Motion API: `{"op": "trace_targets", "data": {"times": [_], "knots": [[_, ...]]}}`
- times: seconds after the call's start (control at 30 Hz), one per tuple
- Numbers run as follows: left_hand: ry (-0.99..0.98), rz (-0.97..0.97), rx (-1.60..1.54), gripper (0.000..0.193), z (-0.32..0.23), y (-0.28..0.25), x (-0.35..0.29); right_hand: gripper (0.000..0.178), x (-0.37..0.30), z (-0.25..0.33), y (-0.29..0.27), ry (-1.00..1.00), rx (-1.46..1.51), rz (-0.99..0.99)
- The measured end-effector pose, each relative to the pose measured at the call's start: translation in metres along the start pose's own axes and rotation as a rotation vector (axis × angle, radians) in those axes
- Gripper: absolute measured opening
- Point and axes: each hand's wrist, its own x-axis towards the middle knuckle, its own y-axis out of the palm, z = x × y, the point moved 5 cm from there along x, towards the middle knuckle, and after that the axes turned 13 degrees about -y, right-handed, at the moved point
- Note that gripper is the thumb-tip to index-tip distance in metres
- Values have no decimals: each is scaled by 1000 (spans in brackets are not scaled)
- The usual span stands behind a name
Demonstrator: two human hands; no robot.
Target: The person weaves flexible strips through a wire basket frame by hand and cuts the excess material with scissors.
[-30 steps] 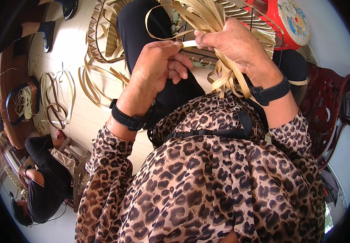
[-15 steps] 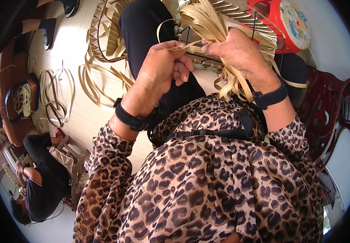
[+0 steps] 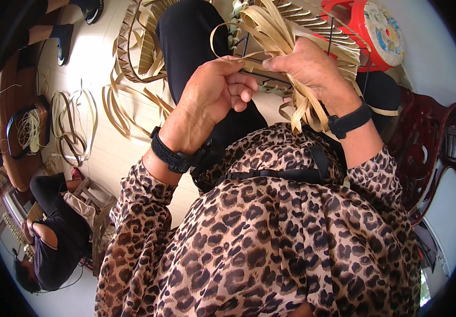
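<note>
A thick bundle of flat tan strips (image 3: 268, 27) is gripped in my right hand (image 3: 312, 68), its looped ends fanning out above the fist and loose tails hanging below. My left hand (image 3: 216, 90) is closed at thumb and forefinger on one thin strip (image 3: 213, 43), which curls up in a loop toward the bundle. The other left fingers are loosely curled. Behind the hands, a partly wrapped frame (image 3: 323, 25) with black wire rods and tan winding lies by my knees; the bundle and hands hide part of it.
A round, tan-wrapped frame (image 3: 124, 47) stands left of my leg, with loose strips (image 3: 117, 113) on the floor. Coiled strips (image 3: 69, 137) lie farther left. A red stool (image 3: 368, 37) is at upper right, a dark carved wooden chair (image 3: 423, 142) at right. Another person (image 3: 61, 248) sits lower left.
My left hand has shifted slightly to the right, its lower fingers a little more extended. The strip's loop has moved right with it. My right hand still holds the bundle.
</note>
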Motion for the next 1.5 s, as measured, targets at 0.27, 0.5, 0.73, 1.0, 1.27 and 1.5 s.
{"op": "trace_targets", "data": {"times": [0.27, 0.5, 0.73, 1.0, 1.27, 1.5], "knots": [[87, -38, 40, 11, -1, -2, 1, 22, 3, 11, 2, 27, -301, -21], [-8, -36, -2, 11, -5, 0, 2, 26, 0, 29, -4, -62, -435, -110], [-64, 104, -160, 13, -2, 3, 6, 20, -2, 40, 5, -288, -560, -203], [-6, 60, -149, 14, 1, 7, 3, 18, 9, 30, 5, -196, -658, -91], [-14, 102, -188, 16, 3, 7, 2, 21, 7, 26, 7, -290, -565, -69], [95, 174, -215, 10, 13, 7, 6, 29, 2, 34, -3, -114, -457, -62]]}}
